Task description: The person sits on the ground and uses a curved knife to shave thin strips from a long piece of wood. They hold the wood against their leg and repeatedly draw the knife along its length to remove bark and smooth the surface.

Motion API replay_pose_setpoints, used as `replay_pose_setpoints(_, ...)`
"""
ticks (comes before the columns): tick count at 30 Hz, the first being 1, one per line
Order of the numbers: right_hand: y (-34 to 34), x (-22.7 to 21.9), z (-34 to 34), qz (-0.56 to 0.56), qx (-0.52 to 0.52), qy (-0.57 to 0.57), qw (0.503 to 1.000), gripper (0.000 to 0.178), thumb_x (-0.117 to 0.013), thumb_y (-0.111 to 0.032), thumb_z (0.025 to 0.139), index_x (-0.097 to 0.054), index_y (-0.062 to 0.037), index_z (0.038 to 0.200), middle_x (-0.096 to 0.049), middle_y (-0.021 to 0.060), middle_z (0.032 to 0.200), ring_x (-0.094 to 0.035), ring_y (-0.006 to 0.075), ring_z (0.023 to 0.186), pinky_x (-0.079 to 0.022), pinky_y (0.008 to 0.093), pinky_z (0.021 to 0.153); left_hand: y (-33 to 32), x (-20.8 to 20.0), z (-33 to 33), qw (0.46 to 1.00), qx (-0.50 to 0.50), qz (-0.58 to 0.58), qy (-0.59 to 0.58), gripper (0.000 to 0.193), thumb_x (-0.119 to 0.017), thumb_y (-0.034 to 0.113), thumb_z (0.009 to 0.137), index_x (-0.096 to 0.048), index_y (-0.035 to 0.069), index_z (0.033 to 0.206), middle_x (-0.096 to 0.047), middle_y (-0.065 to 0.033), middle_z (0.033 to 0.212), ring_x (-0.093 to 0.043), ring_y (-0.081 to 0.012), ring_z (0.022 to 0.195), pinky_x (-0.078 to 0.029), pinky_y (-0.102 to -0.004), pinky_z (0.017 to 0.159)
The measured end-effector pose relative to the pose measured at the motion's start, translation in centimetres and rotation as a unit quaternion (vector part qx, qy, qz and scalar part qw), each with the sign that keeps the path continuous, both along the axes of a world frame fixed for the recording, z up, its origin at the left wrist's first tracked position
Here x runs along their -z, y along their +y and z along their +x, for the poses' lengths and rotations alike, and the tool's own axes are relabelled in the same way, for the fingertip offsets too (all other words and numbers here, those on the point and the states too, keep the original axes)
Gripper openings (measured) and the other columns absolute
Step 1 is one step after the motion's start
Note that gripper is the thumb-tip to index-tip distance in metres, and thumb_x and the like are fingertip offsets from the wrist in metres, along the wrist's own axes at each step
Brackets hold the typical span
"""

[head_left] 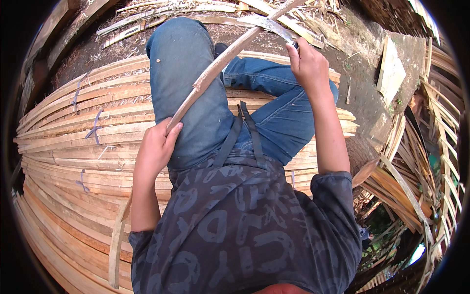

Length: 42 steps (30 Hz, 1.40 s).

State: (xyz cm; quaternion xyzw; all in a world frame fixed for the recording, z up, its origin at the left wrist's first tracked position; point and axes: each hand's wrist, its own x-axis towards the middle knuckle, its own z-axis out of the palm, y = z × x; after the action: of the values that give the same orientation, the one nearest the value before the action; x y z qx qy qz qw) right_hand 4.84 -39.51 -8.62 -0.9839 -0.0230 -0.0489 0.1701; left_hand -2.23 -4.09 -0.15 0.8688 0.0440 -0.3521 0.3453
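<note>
Both hands are gripping: our left hand (pixel 155 147) is clutching a bamboo strip (pixel 223 61) mid-frame. Our right hand (pixel 308 66) is closing around a knife (pixel 271 24), upper right.

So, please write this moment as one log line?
left hand: grips bamboo strip | right hand: holds knife on strip | seat: stacked bamboo slats

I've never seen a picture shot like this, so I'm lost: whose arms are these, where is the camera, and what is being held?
The camera sits on the person's head and looks down, so the edges bend. The person sits on bundled bamboo slats, legs in blue jeans. The left hand grips a long bamboo strip across the lap. The right hand holds a knife; its blade lies against the strip. More split bamboo lies around on the ground.
</note>
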Motion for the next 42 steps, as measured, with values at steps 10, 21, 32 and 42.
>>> replay_pose_setpoints(10, -4.1, 1.7, 1.0, -0.077, 0.073, -0.017, 0.994, 0.028, -0.053, -0.036, 0.096, -0.054, -0.008, 0.09, -0.065, 0.0158, 0.072, -0.064, 0.0379, 0.066, -0.048, 0.0467, 0.055, -0.5, -0.3, 0.0, 1.0, 0.007, 0.007, -0.002, 0.029, -0.054, 0.024, 0.096, -0.058, -0.004, 0.09, -0.048, -0.0204, 0.063, -0.046, -0.0327, 0.056, -0.041, -0.0389, 0.058)
replay_pose_setpoints(21, 3.0, -1.7, -2.7, 0.019, -0.05, -0.024, 0.998, 0.029, -0.058, -0.033, 0.093, -0.051, -0.0069, 0.082, -0.061, 0.0137, 0.062, -0.063, 0.0339, 0.057, -0.05, 0.0437, 0.05, -0.3, 0.1, 0.3, 1.0, 0.027, -0.003, -0.006, 0.029, -0.054, 0.022, 0.096, -0.055, -0.004, 0.085, -0.05, -0.0222, 0.067, -0.048, -0.0376, 0.06, -0.042, -0.0397, 0.06)
replay_pose_setpoints(32, -3.0, -0.9, -1.3, -0.047, 0.032, -0.008, 0.998, 0.029, -0.056, -0.034, 0.094, -0.051, -0.0065, 0.086, -0.062, 0.0161, 0.066, -0.063, 0.0373, 0.063, -0.048, 0.0456, 0.053, -0.5, 0.1, 0.5, 0.998, 0.053, 0.017, -0.025, 0.031, -0.053, 0.025, 0.096, -0.055, -0.003, 0.082, -0.052, -0.0236, 0.067, -0.052, -0.0413, 0.064, -0.042, -0.0428, 0.061)
replay_pose_setpoints(42, 1.6, -1.6, -2.8, -0.038, -0.12, -0.035, 0.991, 0.033, -0.061, -0.038, 0.09, -0.051, -0.0064, 0.083, -0.061, 0.0116, 0.064, -0.063, 0.0298, 0.055, -0.05, 0.0389, 0.046, -0.2, 0.3, 0.4, 0.999, 0.037, -0.016, -0.012, 0.031, -0.054, 0.024, 0.096, -0.056, -0.004, 0.083, -0.048, -0.0197, 0.063, -0.048, -0.0318, 0.058, -0.042, -0.0391, 0.06)
